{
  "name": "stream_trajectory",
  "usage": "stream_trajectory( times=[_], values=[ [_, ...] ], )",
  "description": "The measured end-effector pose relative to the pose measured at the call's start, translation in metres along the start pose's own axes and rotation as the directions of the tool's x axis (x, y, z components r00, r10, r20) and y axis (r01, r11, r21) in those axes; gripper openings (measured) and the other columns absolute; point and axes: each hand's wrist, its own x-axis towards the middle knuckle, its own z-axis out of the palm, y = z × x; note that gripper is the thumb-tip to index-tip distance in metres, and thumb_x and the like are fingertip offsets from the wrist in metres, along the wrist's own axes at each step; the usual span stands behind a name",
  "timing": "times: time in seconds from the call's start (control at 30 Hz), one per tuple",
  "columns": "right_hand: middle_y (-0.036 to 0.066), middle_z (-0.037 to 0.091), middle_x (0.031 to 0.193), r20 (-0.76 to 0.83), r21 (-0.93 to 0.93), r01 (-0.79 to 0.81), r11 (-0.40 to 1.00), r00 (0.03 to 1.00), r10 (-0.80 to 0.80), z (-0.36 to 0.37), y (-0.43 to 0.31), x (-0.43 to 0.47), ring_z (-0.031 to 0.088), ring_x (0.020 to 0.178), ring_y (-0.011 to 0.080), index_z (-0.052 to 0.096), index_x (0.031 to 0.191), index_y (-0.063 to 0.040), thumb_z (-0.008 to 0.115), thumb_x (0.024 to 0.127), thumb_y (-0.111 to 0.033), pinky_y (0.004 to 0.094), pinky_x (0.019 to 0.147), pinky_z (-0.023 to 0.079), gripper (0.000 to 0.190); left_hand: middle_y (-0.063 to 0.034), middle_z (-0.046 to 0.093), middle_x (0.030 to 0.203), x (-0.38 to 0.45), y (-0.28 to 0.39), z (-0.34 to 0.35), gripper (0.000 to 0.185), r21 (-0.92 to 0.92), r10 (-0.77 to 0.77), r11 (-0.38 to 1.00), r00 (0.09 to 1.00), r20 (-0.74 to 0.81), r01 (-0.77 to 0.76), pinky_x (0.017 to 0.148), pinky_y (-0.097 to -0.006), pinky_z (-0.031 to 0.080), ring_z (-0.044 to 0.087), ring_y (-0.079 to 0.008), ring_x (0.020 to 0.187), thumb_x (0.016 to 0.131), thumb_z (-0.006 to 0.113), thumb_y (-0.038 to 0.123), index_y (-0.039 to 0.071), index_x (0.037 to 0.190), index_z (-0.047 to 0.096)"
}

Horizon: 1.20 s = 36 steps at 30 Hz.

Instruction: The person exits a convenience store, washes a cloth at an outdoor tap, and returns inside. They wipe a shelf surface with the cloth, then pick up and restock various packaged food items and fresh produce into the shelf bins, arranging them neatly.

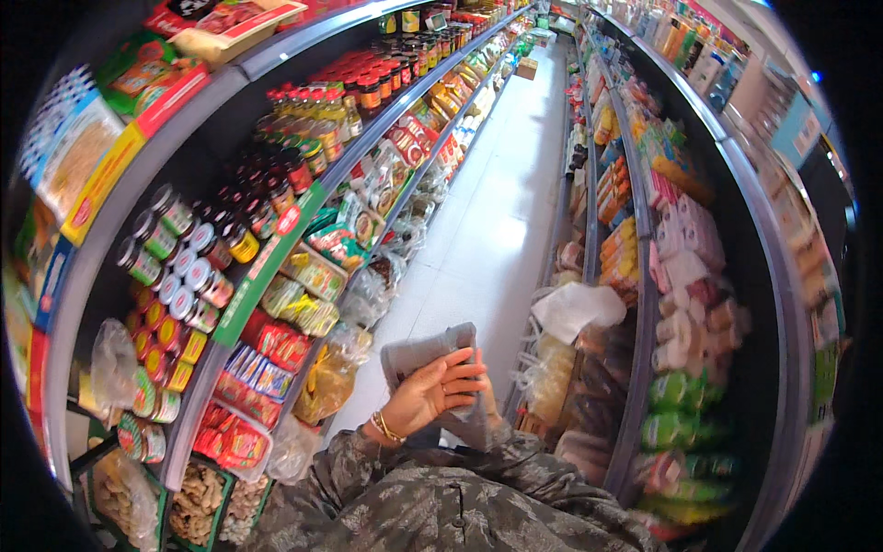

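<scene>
A folded grey cloth (421,350) is held in front of my body, above the aisle floor. My left hand (429,395), with a bracelet at the wrist and a ring on one finger, lies across the cloth with its fingers pointing right. Mostly behind those fingers, my right hand (488,399) holds the cloth's right side, where part of it hangs down. Some of the right fingers are hidden by the left hand and the fabric.
On the left, shelves (234,314) hold jars (183,283), bottles and packets. Ginger fills a crate (196,500) at the lower left. The right shelves (638,207) carry paper rolls and packs. A pale aisle floor (483,207) runs ahead, with a cardboard box (527,67) farther along.
</scene>
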Motion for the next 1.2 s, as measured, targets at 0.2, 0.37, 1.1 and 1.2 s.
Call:
stream_trajectory(
  times=[0.2,0.37,1.1,1.2],
  values=[
    [0.003,0.066,0.113,-0.32,-0.209,0.15,0.966,0.924,-0.212,0.003,-0.129,0.077,0.069,0.093,0.0134,0.056,0.125,-0.01,0.031,0.108,-0.044,0.0277,0.072,0.058,0.045,-0.014,0.049,0.148,0.161,0.05,-0.034,0.05,-0.085,-0.187,0.977,0.979,0.086,0.194,0.106,-0.0402,0.047,0.05,-0.0268,0.135,0.108,0.041,0.035,0.007,0.15,0.039],
    [0.006,0.066,0.109,-0.443,-0.314,0.089,0.945,0.867,-0.229,0.071,-0.198,0.128,0.065,0.092,0.0161,0.059,0.121,-0.01,0.036,0.104,-0.054,0.0312,0.074,0.055,0.053,-0.0134,0.053,0.144,0.232,0.108,-0.041,0.047,0.127,-0.186,0.974,0.982,-0.038,0.19,0.104,-0.0385,0.047,0.055,-0.0231,0.128,0.107,0.044,0.034,0.005,0.144,0.045],
    [0.009,0.044,0.151,-0.617,-0.104,-0.825,0.556,0.492,0.614,-0.009,-0.065,0.269,0.04,0.136,0.0355,0.045,0.148,-0.018,0.048,0.097,-0.062,0.0607,0.109,0.037,0.067,-0.0115,0.06,0.135,-0.049,-0.027,-0.058,0.035,0.275,0.499,0.521,0.027,-0.866,-0.808,0.101,-0.0394,0.049,0.06,-0.0215,0.119,0.104,0.053,0.027,0.007,0.132,0.057],
    [0.012,0.046,0.15,-0.598,-0.001,-0.892,0.452,0.363,0.715,-0.034,0.026,0.225,0.043,0.136,0.0353,0.046,0.146,-0.015,0.046,0.098,-0.063,0.0576,0.112,0.036,0.068,-0.0104,0.061,0.134,-0.121,-0.071,-0.032,0.034,0.312,0.398,0.467,-0.118,-0.91,-0.828,0.101,-0.0394,0.049,0.06,-0.0208,0.117,0.104,0.051,0.027,0.007,0.132,0.056]
  ],
)
